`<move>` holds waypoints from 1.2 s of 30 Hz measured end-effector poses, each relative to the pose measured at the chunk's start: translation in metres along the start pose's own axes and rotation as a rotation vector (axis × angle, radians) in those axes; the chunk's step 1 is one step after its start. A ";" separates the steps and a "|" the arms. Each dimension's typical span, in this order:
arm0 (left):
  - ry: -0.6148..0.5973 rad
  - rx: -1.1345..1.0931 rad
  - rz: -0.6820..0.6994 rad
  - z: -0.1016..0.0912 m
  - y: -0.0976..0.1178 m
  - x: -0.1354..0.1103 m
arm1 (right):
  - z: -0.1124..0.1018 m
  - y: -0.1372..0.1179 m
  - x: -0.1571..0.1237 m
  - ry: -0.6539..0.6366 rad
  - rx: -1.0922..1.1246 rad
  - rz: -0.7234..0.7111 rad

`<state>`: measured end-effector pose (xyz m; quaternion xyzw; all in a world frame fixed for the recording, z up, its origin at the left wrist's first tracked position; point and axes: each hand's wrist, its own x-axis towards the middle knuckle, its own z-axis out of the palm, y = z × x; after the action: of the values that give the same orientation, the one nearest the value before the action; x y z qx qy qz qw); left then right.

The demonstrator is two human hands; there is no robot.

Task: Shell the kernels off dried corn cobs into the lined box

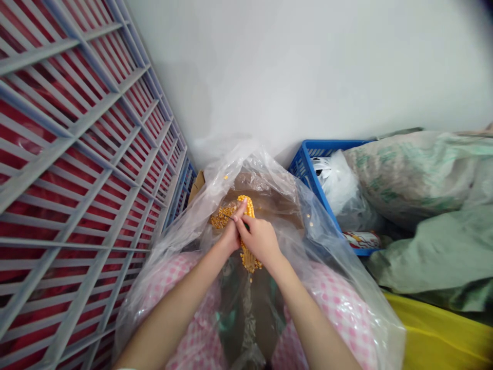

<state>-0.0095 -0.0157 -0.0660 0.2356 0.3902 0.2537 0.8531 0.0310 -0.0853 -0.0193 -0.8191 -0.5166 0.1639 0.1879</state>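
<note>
Right, here we go: you've got the corn cob (246, 231) up in the middle of the frame, held out over your lap, and both hands are on it. Your left grip (231, 235) is clenched against the cob's left side, thumb (241, 208) pointing up along it. Your right grip (260, 239) is clenched across the front and sits more squarely over the cob, so that's your nearer hand, with the left one hugging the edge. Between them, a thin dark pin (230, 218) pokes out toward the left; from up here, you can't tell which hand has it.

Now the lie of it: the long axis runs almost straight away from you, tipped only slightly, with the far end pointing toward the white wall (308, 61) and the near end jutting out below your hands. Just left of the cob sits a heap of loose kernels (222, 219), and a few strays dot the clear plastic sheet (304, 205) bunched around it. That sheet drapes over your pink-checked lap (339, 313).

Off to your left stands a grey and red rack (77, 154). To your right, there's a blue crate (318, 156), stuffed sacks (408, 174) and a yellow sheet (435, 334).
</note>
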 end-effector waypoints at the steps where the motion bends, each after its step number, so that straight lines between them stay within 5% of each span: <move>1: 0.014 0.006 0.006 0.000 0.000 0.000 | 0.000 0.000 0.000 -0.001 0.001 0.000; 36: 0.028 -0.048 -0.016 -0.001 -0.005 -0.001 | -0.003 -0.002 0.002 -0.023 -0.038 0.039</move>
<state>-0.0096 -0.0195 -0.0689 0.2086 0.3977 0.2596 0.8549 0.0313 -0.0835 -0.0162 -0.8304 -0.5059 0.1669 0.1633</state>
